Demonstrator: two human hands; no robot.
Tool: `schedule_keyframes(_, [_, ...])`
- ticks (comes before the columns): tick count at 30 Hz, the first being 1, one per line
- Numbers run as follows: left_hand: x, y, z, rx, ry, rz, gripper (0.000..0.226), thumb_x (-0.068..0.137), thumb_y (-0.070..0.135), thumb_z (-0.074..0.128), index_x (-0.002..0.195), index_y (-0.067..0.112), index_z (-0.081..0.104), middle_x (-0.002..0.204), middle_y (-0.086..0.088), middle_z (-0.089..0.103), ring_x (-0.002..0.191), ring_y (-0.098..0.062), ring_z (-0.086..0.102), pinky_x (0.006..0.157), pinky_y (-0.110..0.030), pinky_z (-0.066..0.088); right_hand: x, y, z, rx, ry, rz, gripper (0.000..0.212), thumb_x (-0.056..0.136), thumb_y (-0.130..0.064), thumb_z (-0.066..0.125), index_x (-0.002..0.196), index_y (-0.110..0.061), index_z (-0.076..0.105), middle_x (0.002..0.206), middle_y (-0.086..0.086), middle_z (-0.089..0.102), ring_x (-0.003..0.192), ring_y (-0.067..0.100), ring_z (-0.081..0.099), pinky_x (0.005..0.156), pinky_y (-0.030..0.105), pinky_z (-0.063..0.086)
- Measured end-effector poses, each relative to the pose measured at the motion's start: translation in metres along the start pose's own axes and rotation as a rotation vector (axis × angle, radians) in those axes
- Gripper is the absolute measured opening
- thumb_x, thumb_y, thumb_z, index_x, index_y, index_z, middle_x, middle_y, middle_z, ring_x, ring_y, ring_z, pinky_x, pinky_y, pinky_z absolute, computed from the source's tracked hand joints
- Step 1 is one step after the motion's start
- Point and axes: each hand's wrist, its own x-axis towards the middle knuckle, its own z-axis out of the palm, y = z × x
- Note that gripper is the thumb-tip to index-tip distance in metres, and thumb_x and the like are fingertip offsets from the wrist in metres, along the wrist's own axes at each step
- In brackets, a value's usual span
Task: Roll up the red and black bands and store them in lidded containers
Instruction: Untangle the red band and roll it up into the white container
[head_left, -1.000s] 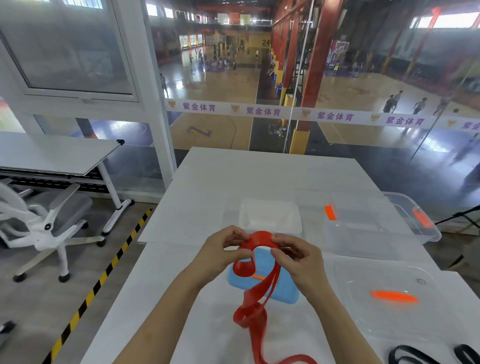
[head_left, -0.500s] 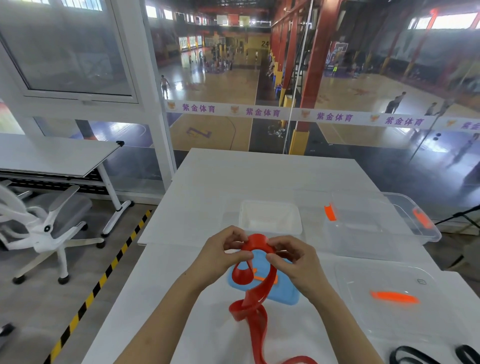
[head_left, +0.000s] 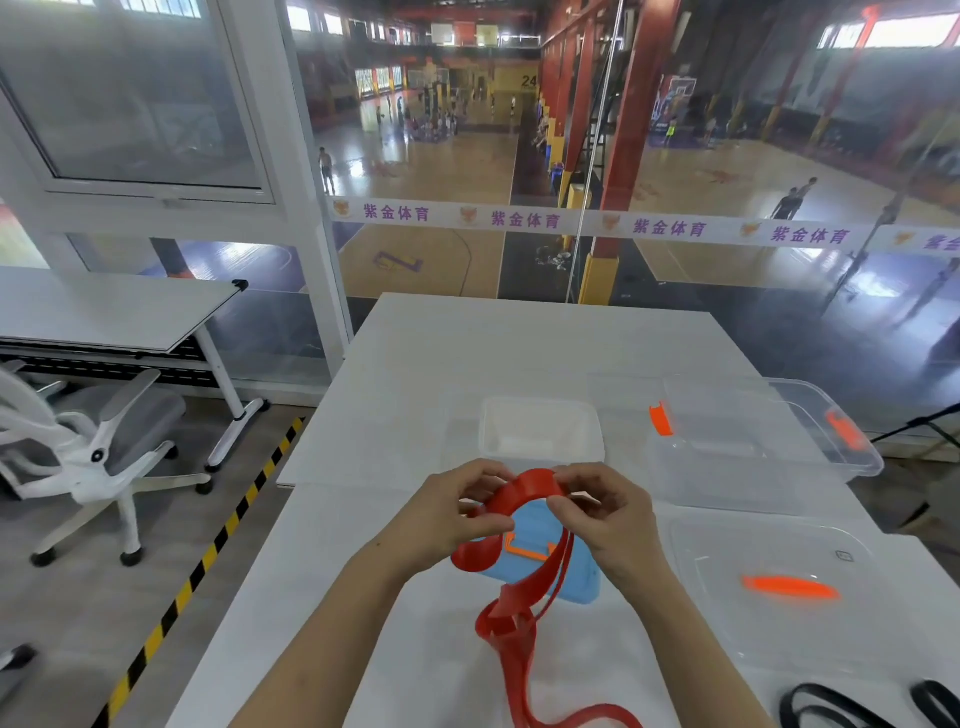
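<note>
Now both hands, the left hand (head_left: 447, 519) and the right hand (head_left: 608, 514), pinch with closed fingers the red band (head_left: 530, 480) just above the blue lid (head_left: 545, 566), while its loose end hangs down onto the white table (head_left: 519, 343), near the black band (head_left: 831, 709).

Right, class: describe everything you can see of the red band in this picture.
The red band is a flat, glossy strip that looks like rubber. Its upper end arches between the left hand and right hand, whose fingers pinch it above the blue lid. A short curl hangs below the left hand. The rest drops in doubled, twisted strands to the white table and snakes off the picture's bottom edge, not yet rolled.
</note>
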Motion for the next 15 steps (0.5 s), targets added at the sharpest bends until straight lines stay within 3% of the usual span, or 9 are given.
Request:
schedule_keyframes(4, [-0.0025,0.0011,0.0056,0.23,-0.016,-0.038,0.058,0.079,0.043,0.083,0.131,0.052,0.06,0.124,0.018,0.07,0.118,-0.003,0.065,0.105,-0.038,0.055,-0.0061,0.0018,0.0025,-0.037,-0.03,0.01,0.033,0.084,0.004,0.082,0.097,-0.026,0.079,0.1,-0.011,0.08,0.1,0.015,0.076,0.09,0.028,0.062])
schedule_keyframes(7, [-0.0036,0.0034,0.0099,0.334,-0.02,-0.03,0.052,0.085,0.042,0.078,0.135,0.04,0.063,0.125,0.016,0.068,0.117,-0.006,0.063,0.102,-0.041,0.056,-0.0095,0.0034,0.0025,-0.044,-0.03,0.011,0.033,0.083,0.004,0.082,0.097,-0.026,0.08,0.104,-0.015,0.08,0.102,0.011,0.075,0.09,0.022,0.06])
schedule_keyframes(11, [-0.0037,0.002,0.0065,0.145,-0.013,-0.058,0.036,0.087,0.03,0.081,0.117,0.045,0.067,0.118,0.015,0.07,0.116,-0.007,0.066,0.103,-0.036,0.057,-0.0097,0.0045,-0.0002,-0.098,-0.046,0.01,0.033,0.084,-0.002,0.083,0.099,-0.03,0.08,0.104,-0.02,0.079,0.103,0.009,0.075,0.091,0.021,0.06])
schedule_keyframes(15, [-0.0044,0.0034,0.0022,-0.146,0.06,-0.044,0.034,0.094,0.017,0.075,0.122,0.036,0.072,0.114,0.012,0.077,0.113,-0.009,0.071,0.095,-0.031,0.061,-0.0101,0.0081,-0.0057,-0.11,-0.083,0.047,0.029,0.087,-0.006,0.083,0.104,-0.029,0.08,0.102,-0.015,0.08,0.101,0.015,0.076,0.091,0.028,0.062])
